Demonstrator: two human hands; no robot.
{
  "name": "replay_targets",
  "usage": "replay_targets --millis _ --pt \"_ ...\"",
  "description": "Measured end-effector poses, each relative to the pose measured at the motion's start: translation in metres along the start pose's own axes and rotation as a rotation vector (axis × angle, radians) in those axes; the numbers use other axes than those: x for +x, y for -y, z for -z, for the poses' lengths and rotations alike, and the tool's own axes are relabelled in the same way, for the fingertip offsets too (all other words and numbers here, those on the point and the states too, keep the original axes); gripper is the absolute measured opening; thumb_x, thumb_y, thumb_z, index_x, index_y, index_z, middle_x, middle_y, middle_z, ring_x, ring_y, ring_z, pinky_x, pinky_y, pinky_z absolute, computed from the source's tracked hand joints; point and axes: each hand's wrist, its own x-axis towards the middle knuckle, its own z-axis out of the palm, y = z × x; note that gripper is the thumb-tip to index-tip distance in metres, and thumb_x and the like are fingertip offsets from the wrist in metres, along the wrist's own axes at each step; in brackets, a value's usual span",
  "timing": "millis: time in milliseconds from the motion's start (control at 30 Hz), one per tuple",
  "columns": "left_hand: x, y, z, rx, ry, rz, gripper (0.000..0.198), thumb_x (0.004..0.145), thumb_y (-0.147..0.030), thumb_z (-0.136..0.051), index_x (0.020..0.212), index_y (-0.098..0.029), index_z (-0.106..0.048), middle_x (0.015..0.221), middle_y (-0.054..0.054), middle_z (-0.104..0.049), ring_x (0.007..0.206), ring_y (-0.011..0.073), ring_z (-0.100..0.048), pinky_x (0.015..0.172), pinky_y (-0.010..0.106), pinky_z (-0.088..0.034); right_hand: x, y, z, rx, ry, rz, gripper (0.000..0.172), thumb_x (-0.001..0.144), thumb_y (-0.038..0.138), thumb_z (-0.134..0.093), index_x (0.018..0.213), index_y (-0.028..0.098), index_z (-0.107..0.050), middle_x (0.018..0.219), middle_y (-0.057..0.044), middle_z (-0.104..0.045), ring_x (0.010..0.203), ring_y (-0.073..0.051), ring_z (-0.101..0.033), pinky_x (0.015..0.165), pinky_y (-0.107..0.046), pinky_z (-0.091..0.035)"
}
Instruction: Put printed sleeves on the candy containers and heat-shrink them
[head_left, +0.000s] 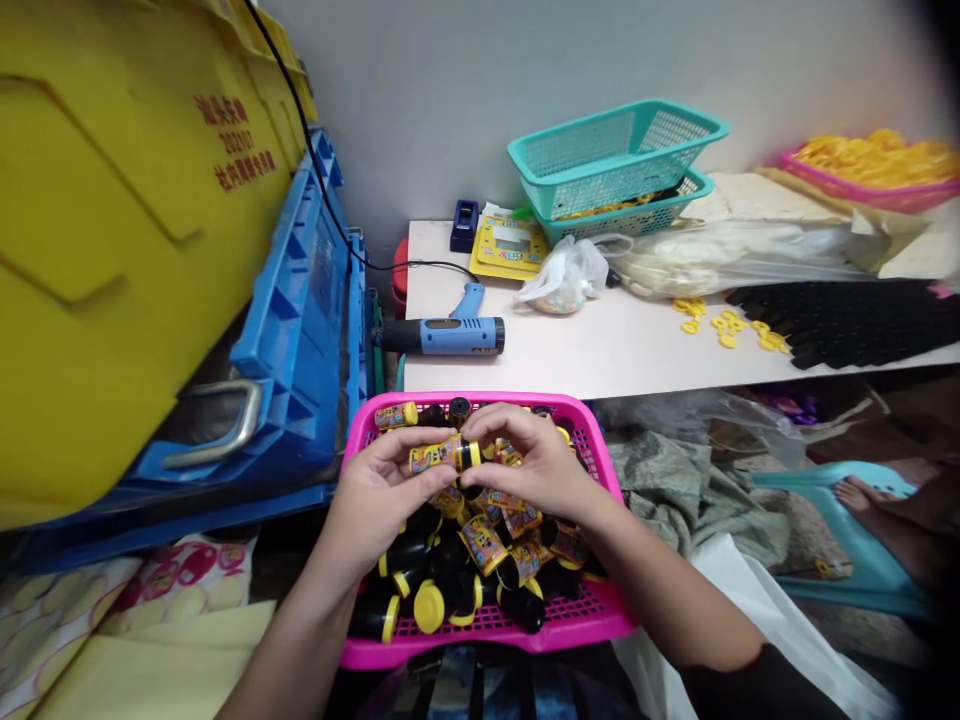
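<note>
Pink basket (577, 622) of small bottles (480, 545)

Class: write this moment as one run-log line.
left hand: holds tube | right hand: pinches its cap | below: pink basket of tubes

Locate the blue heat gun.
Head view: the blue heat gun lies on its side at the white table's left end, just beyond the pink basket.

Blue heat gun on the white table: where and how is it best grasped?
Grip the heat gun by its light-blue handle, coming from above. It lies on its side, handle jutting toward the wall with bare table around it; the dark nozzle points left toward the blue crate.
</note>
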Motion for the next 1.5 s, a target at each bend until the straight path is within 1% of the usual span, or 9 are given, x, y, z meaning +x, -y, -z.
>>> replay_targets --millis 200,333,667,800,933,1100,1300,1433,1500 --pt "-0.005 0.002 -0.005 -0.051 0.062 -0.079 0.027 0.064 -0.016 -0.086 0.088 -0.026 -0.079 0.094 0.001 -0.079 0.087 0.0128 -0.073 0.076 0.015 -0.057 0.002 -0.003 -0.001 0.476 0.168 -0.282 0.040 0.081 0.044 -0.075 0.113 0.024 -0.062 0.105 -0.001 -0.061 0.096 -0.013 -0.059 0.086 -0.028 -0.048" --pt "-0.007 0.002 -0.009 -0.089 0.103 -0.088 0.030 0.063 -0.010 -0.085 0.086 -0.029 -0.079 0.092 -0.002 -0.080 0.083 0.0108 -0.073 0.072 0.012 -0.056 0.001 -0.008 -0.009 0.701 0.233 -0.436 0.053 0.071 0.049 -0.082 0.111 0.022 -0.060 0.104 -0.001 -0.062 0.093 -0.012 -0.060 0.083 -0.026 -0.047" --pt "-0.009 0.004 -0.008 -0.007 0.048 -0.128 0.030 0.060 -0.010 -0.085 0.083 -0.027 -0.078 0.087 -0.002 -0.079 0.080 0.0125 -0.074 0.070 0.016 -0.057 0.008 -0.016 -0.015 0.630 0.269 -0.328 0.047 0.071 0.053 -0.080 0.097 0.022 -0.056 0.091 0.001 -0.064 0.079 -0.012 -0.062 0.069 -0.026 -0.051" --pt "-0.006 -0.004 0.010 0.176 -0.114 -0.264 0.026 0.063 -0.018 -0.085 0.087 -0.025 -0.077 0.085 -0.001 -0.077 0.075 0.0143 -0.072 0.070 0.022 -0.058 0.021 -0.012 -0.015 0.434 0.287 -0.351 0.043 0.082 0.054 -0.069 0.107 0.021 -0.056 0.094 -0.001 -0.062 0.080 -0.012 -0.060 0.068 -0.026 -0.049" --pt "-0.006 -0.008 0.036 0.387 -0.366 -0.451 0.022 0.075 -0.025 -0.078 0.097 -0.026 -0.074 0.094 0.000 -0.075 0.087 0.0160 -0.070 0.081 0.027 -0.056 0.035 -0.008 -0.014 -0.126 0.171 -0.338 0.031 0.091 0.047 -0.057 0.084 0.017 -0.060 0.077 -0.001 -0.060 0.070 -0.012 -0.053 0.065 -0.027 -0.041" --pt "-0.006 0.013 0.055 0.721 -0.427 -0.402 0.018 0.080 -0.035 -0.073 0.095 -0.025 -0.072 0.099 0.002 -0.073 0.094 0.0200 -0.068 0.090 0.033 -0.052 0.035 -0.009 -0.024 -0.686 0.265 -0.341 0.028 0.089 0.043 -0.063 0.080 0.016 -0.064 0.081 -0.004 -0.065 0.070 -0.015 -0.055 0.066 -0.029 -0.038" --pt "0.006 0.040 0.063 0.996 -0.335 -0.257 0.035 0.089 -0.043 -0.054 0.110 -0.021 -0.071 0.107 0.009 -0.073 0.109 0.0284 -0.063 0.098 0.044 -0.049 0.021 -0.017 -0.029 -0.752 0.434 0.057 0.011 0.090 0.026 -0.065 0.090 0.016 -0.070 0.092 -0.008 -0.066 0.087 -0.019 -0.059 0.078 -0.031 -0.045" --pt "0.004 0.042 0.065 0.953 -0.272 -0.351 0.045 0.092 -0.043 -0.049 0.129 -0.022 -0.062 0.139 0.011 -0.060 0.135 0.0291 -0.047 0.114 0.049 -0.035 0.003 -0.006 -0.015 -0.786 0.253 0.536 0.018 0.097 0.022 -0.053 0.096 0.021 -0.071 0.087 -0.006 -0.068 0.077 -0.017 -0.055 0.068 -0.032 -0.043" --pt "-0.003 0.035 0.062 0.871 -0.325 -0.413 0.038 0.092 -0.040 -0.053 0.124 -0.023 -0.065 0.138 0.010 -0.061 0.132 0.0273 -0.050 0.114 0.047 -0.035 -0.006 0.003 -0.007 -0.816 0.192 0.687 0.021 0.096 0.016 -0.051 0.105 0.024 -0.069 0.089 -0.005 -0.069 0.078 -0.018 -0.055 0.064 -0.033 -0.040"
